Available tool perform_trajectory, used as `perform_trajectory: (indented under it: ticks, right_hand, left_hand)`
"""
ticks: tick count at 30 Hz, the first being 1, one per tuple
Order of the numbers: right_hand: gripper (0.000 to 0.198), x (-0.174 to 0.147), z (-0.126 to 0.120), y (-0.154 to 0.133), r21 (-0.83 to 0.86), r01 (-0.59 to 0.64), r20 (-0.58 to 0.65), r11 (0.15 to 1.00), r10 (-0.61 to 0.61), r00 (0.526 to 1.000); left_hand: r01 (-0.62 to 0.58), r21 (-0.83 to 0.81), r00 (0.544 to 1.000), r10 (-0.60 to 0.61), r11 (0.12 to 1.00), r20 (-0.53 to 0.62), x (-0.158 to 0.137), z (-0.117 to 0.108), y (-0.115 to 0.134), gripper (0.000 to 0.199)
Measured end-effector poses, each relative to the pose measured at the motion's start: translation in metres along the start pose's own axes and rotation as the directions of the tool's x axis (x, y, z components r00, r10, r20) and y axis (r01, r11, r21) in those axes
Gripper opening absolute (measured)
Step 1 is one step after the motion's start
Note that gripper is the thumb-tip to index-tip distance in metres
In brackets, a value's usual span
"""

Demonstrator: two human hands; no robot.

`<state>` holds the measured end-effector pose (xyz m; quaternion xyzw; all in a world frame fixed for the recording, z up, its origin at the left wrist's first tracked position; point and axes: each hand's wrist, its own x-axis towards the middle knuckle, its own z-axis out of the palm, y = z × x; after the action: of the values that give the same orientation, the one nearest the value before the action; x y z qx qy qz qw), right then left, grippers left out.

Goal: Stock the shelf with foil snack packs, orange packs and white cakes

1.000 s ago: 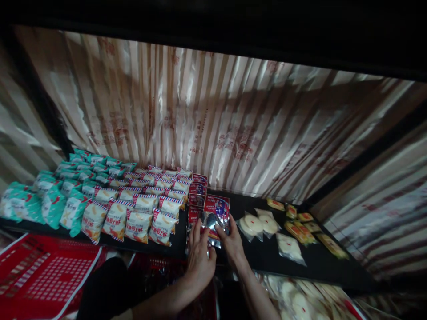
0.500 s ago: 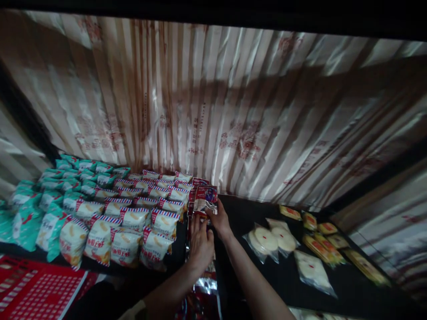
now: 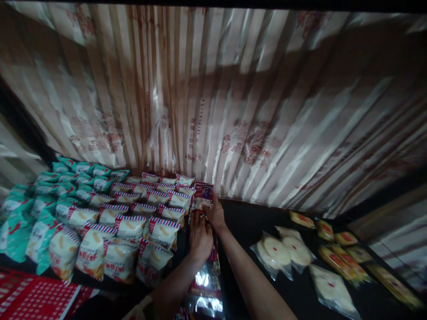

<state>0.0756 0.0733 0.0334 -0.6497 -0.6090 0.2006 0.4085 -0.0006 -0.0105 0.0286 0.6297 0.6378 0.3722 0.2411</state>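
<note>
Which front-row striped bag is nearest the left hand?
The rightmost front-row striped bag, across a gap from the left hand; the other three stand farther left, toward the teal bags.

A stocked shelf [image 3: 235, 244] before a curtain [image 3: 227, 98].
Pouches [image 3: 15, 235] fill the left end; snack bags [image 3: 122, 261] stand right of them, then packets [image 3: 202, 201], the left hand [image 3: 201, 240] nearer and the right hand [image 3: 216, 214] farther back on them; bagged rounds [image 3: 274, 252] lie farther right, small packs [image 3: 335, 262] beyond; a basket [image 3: 36, 295] sits lower left, apparently below the shelf.
</note>
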Motion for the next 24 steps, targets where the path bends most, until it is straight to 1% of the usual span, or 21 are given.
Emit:
perform_trajectory:
  ticks: [3, 6, 8, 11, 13, 15, 18, 24]
  right_hand:
    - [0.048, 0.005, 0.008, 0.002, -0.151, 0.014, -0.01, 0.988, -0.015, 1.0]
    - [0.041, 0.01, 0.014, 0.004, -0.2, 0.02, 0.003, 0.98, -0.02, 1.0]
    - [0.04, 0.012, 0.016, 0.004, -0.207, 0.022, 0.004, 0.978, -0.022, 1.0]
    - [0.038, 0.014, 0.018, 0.004, -0.27, 0.043, 0.011, 0.962, -0.041, 0.999]
    - [0.039, 0.013, 0.018, 0.005, -0.329, 0.05, 0.017, 0.943, -0.047, 0.999]
    - [0.041, 0.012, 0.019, 0.007, -0.363, 0.029, 0.01, 0.931, -0.027, 1.0]
    - [0.042, 0.009, 0.022, 0.012, -0.371, -0.008, -0.012, 0.929, 0.004, 1.0]
    - [0.044, 0.01, 0.03, 0.026, -0.363, 0.026, -0.02, 0.931, -0.036, 0.999]
  left_hand:
    - [-0.011, 0.039, 1.0, 0.012, 0.999, -0.019, 0.004, 0.003, -0.003, 0.046]
    - [-0.02, 0.096, 0.999, 0.023, 0.995, -0.028, 0.008, 0.007, -0.006, 0.047]
    - [-0.019, 0.126, 0.999, 0.025, 0.992, -0.043, 0.01, 0.01, -0.009, 0.046]
    - [-0.013, 0.151, 0.998, 0.023, 0.988, -0.063, 0.013, 0.014, -0.011, 0.045]
    - [0.0, 0.154, 0.999, 0.009, 0.988, -0.052, 0.015, 0.015, -0.012, 0.045]
    - [0.014, 0.156, 0.999, -0.009, 0.988, -0.034, 0.017, 0.016, -0.012, 0.046]
    - [0.023, 0.162, 1.0, -0.021, 0.986, -0.016, 0.02, 0.016, -0.012, 0.049]
    - [0.023, 0.166, 1.0, -0.024, 0.986, 0.004, 0.023, 0.014, -0.011, 0.05]
